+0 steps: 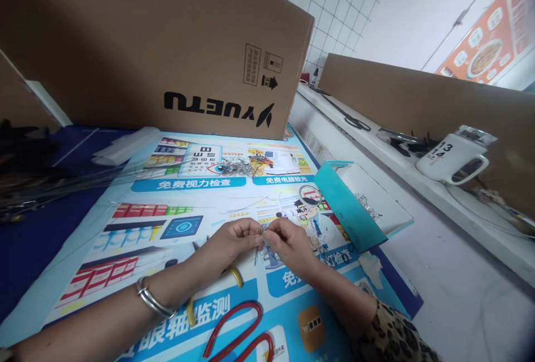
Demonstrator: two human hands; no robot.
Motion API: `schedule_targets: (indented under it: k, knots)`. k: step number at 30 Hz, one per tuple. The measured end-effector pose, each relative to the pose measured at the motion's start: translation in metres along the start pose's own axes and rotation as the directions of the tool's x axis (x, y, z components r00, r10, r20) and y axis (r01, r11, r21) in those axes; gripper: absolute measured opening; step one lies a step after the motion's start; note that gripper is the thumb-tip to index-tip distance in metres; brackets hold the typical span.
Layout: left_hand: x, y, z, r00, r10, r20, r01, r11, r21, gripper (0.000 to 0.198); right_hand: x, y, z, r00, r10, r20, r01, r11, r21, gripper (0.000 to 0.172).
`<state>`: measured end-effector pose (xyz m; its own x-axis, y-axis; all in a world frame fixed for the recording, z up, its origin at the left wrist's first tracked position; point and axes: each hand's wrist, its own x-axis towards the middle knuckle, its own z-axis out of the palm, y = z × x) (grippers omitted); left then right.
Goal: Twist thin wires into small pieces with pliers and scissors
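In the head view, a small wire piece (261, 235) is pinched between both hands above a printed poster (184, 206) that covers the worktop (455, 289). The left hand (232, 244) and the right hand (290, 246) are brought together so that their fingertips almost meet. The fingers (251, 230) of each hand are closed on the wire piece, the left from its left side and the right from its right. The piece is held just above the poster, near its middle, with a thin end hanging down between the hands.

A silver bangle (154, 298) is worn on the left wrist, and a leopard-print sleeve (395, 335) is seen on the right arm. Yellow tool handles (236, 276) lie under the left forearm, and red-handled scissors (237, 335) lie nearer the person. A heap of small wire bits (234, 168) is seen further back on the poster, in front of a large cardboard box (167, 44). An open teal box (348, 207) stands to the right of the hands, and a white mug (452, 157) rests on a ledge well apart.
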<state>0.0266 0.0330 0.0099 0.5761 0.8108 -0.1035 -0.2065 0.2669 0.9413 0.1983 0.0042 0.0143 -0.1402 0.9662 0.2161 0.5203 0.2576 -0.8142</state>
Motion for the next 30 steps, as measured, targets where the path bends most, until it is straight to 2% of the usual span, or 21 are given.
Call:
schedule_targets:
  k: [2, 4, 6, 9, 12, 17, 21, 23, 26, 30]
  knots:
    - [0.0, 0.002, 0.001, 0.999, 0.042, -0.032, -0.041, 0.998, 0.047, 0.016, 0.001, 0.001, 0.001, 0.98, 0.148, 0.132, -0.17, 0.97, 0.173, 0.026]
    - [0.0, 0.003, 0.002, 0.997, 0.064, -0.044, -0.06, 0.995, 0.081, 0.016, 0.001, 0.002, 0.002, 0.937, 0.202, 0.284, -0.287, 0.909, 0.302, 0.031]
    - [-0.001, 0.003, 0.002, 0.995, 0.074, -0.063, -0.067, 0.993, 0.101, 0.015, 0.001, 0.003, 0.003, 0.903, 0.196, 0.383, -0.334, 0.88, 0.337, 0.031]
    - [-0.002, -0.002, 0.003, 0.996, 0.062, -0.061, -0.058, 0.996, 0.071, 0.015, -0.001, 0.004, 0.005, 0.872, 0.193, 0.45, -0.356, 0.881, 0.31, 0.028]
    - [-0.004, -0.008, 0.006, 0.997, 0.047, -0.058, -0.047, 0.999, -0.005, 0.015, -0.003, 0.005, 0.007, 0.867, 0.193, 0.459, -0.352, 0.889, 0.293, 0.023]
    - [-0.007, -0.008, 0.011, 0.991, 0.023, -0.132, -0.038, 0.994, -0.107, 0.014, -0.007, 0.001, 0.009, 0.9, 0.115, 0.421, -0.234, 0.941, 0.243, 0.014]
    - [-0.009, -0.005, 0.013, 0.99, -0.017, -0.137, -0.013, 0.978, -0.21, 0.012, -0.014, -0.001, 0.016, 0.94, 0.106, 0.324, -0.161, 0.976, 0.148, 0.022]
    - [-0.009, -0.005, 0.013, 0.994, -0.043, -0.104, 0.012, 0.961, -0.277, 0.012, -0.016, -0.002, 0.02, 0.953, 0.112, 0.28, -0.157, 0.977, 0.143, 0.028]
    - [-0.008, -0.004, 0.009, 0.996, -0.086, 0.017, 0.087, 0.947, -0.309, 0.013, -0.019, -0.004, 0.025, 0.939, 0.149, 0.309, -0.246, 0.921, 0.303, 0.033]
    - [-0.006, 0.0, -0.004, 0.956, -0.19, 0.226, 0.247, 0.934, -0.258, 0.016, -0.024, -0.01, 0.028, 0.859, 0.144, 0.492, -0.446, 0.682, 0.579, 0.037]
